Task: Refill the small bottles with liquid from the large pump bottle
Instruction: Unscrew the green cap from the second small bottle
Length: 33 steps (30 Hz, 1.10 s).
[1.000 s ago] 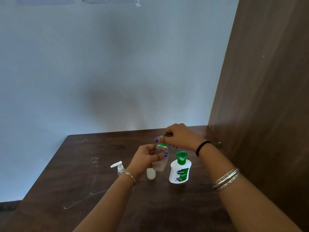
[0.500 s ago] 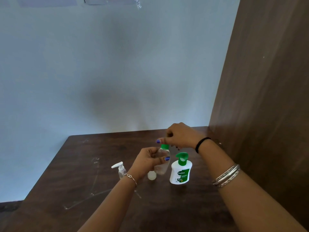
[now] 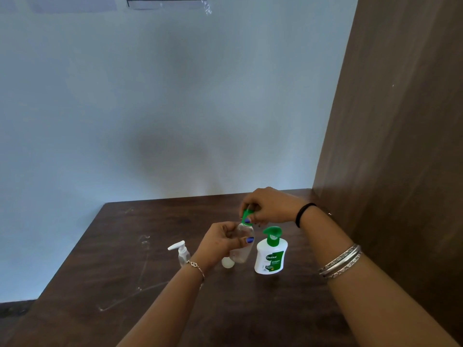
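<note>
My left hand (image 3: 221, 240) grips a small clear bottle (image 3: 242, 247) held above the table, tilted slightly. Its green cap (image 3: 246, 216) is pinched by the fingers of my right hand (image 3: 269, 205). Just right of it stands the large white pump bottle (image 3: 270, 254) with a green pump head and a green label. A small clear bottle with a white pump (image 3: 181, 252) stands to the left. A small white bottle (image 3: 227, 262) sits on the table behind my left hand, mostly hidden.
All of this is on a dark wooden table (image 3: 125, 284) with pale scratches at the left. A brown wooden panel (image 3: 390, 146) rises along the right side. A pale blue wall (image 3: 162, 96) closes the back.
My right hand's fingers have shifted around the green cap, and the clear bottle has tilted a little. The view has tipped slightly; the standing bottles have not moved.
</note>
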Each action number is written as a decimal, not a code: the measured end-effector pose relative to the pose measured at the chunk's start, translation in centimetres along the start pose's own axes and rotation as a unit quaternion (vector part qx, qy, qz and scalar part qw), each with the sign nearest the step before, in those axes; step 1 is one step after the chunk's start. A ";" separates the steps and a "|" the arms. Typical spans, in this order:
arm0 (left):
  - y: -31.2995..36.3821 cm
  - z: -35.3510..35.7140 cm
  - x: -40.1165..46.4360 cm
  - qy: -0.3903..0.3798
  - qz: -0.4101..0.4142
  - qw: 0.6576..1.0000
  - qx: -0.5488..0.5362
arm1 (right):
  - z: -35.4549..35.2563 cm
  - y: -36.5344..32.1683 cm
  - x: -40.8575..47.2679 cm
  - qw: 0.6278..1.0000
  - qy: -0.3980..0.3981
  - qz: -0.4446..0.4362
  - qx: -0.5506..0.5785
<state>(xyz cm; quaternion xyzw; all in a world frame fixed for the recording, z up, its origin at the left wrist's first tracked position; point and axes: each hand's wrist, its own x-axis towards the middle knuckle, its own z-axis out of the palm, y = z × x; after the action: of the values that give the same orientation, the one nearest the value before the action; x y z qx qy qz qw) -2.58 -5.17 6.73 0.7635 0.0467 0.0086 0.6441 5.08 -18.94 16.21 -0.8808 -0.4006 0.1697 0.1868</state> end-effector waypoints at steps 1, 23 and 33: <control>-0.1 0.0 -0.1 -0.001 -0.001 1.000 -0.008 | -0.2 0.0 -0.2 1.000 -0.024 -0.018 0.000; -0.2 0.1 0.0 -0.025 0.002 1.000 0.003 | -0.6 1.4 -0.8 0.998 0.017 -0.034 0.059; -2.6 1.7 1.7 0.035 -0.004 0.999 0.012 | 3.9 11.9 -2.3 0.962 0.143 0.186 0.138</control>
<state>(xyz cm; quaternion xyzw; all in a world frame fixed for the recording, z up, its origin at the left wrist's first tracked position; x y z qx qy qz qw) -0.89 -6.29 3.76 0.7704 0.0718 0.0321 0.6328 9.57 -27.21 7.62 -0.9206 -0.1719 0.1273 0.3268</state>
